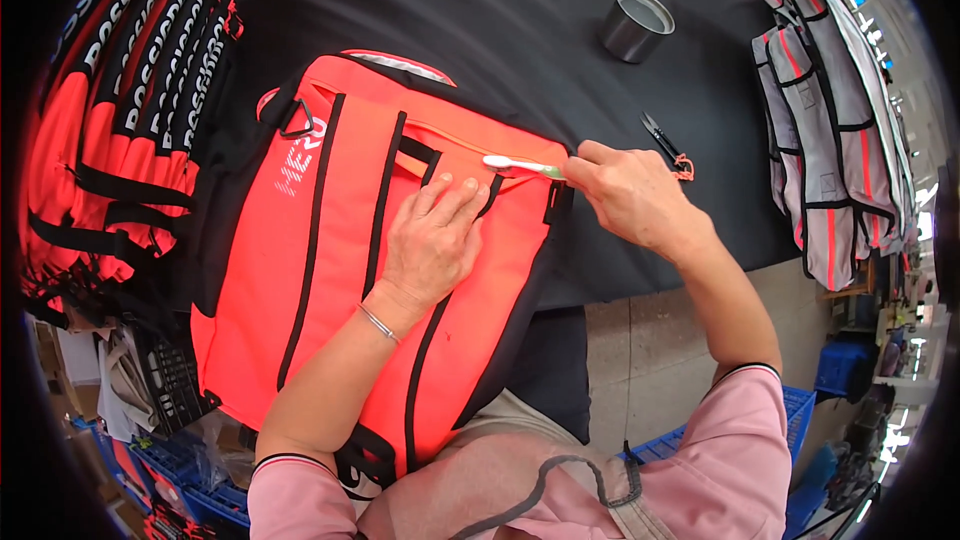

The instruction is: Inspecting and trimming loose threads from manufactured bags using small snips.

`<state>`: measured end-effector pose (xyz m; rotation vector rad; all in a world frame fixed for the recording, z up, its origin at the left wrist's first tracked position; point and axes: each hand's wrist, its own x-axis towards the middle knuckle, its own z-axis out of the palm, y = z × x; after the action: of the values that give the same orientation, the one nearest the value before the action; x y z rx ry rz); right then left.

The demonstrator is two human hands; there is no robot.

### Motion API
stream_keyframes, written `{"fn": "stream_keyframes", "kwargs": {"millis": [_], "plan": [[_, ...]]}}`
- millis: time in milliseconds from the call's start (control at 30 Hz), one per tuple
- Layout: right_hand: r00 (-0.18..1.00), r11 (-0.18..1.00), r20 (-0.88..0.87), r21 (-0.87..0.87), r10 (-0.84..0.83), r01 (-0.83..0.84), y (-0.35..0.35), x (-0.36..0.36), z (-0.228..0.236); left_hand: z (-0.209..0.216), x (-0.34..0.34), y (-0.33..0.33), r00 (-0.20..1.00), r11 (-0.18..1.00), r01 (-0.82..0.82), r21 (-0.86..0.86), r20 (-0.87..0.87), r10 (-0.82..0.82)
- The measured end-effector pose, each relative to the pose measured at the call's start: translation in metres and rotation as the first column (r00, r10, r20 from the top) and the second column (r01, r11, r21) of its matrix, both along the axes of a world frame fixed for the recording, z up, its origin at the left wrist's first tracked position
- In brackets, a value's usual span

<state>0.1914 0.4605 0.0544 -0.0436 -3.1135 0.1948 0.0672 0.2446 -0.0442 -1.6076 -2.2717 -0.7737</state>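
A bright red-orange bag (pixel 265 305) with black piping and black sides lies on the black-covered table, its lower end toward my body. My right hand (pixel 640 195) is closed round the handle of a toothbrush (pixel 520 167), white at the head and greenish near my fingers. The brush head rests on or just over the bag near a zipped pocket edge at its upper right; contact is hard to tell. Flat on the bag just below the brush, my left hand (pixel 432 245) has its fingers stretched out and holds nothing.
A dark metal can (pixel 638 25) stands at the back of the table (pixel 480 20). Black thread snips (pixel 662 137) with an orange cord lie right of my right hand. Red and black bags (pixel 130 130) are stacked at left, grey panels (pixel 830 130) at right.
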Motion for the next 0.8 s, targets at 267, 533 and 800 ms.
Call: {"fn": "stream_keyframes", "kwargs": {"millis": [267,533,800], "plan": [[0.995,0.996,0.078,0.051,0.065,-0.069,0.007,-0.003,0.004,0.004,0.003,-0.002,0.999,1.0,-0.005,-0.009,0.034,0.005],[0.982,0.969,-0.184,-0.247,-0.051,0.004,-0.003,-0.028,-0.018,0.002,0.004,-0.003,0.999,1.0,-0.031,-0.003,0.042,0.031],[0.999,0.988,0.001,-0.145,0.047,-0.047,-0.001,-0.047,-0.011,0.008,0.002,-0.001,0.999,0.999,-0.035,0.02,0.042,0.034]]}}
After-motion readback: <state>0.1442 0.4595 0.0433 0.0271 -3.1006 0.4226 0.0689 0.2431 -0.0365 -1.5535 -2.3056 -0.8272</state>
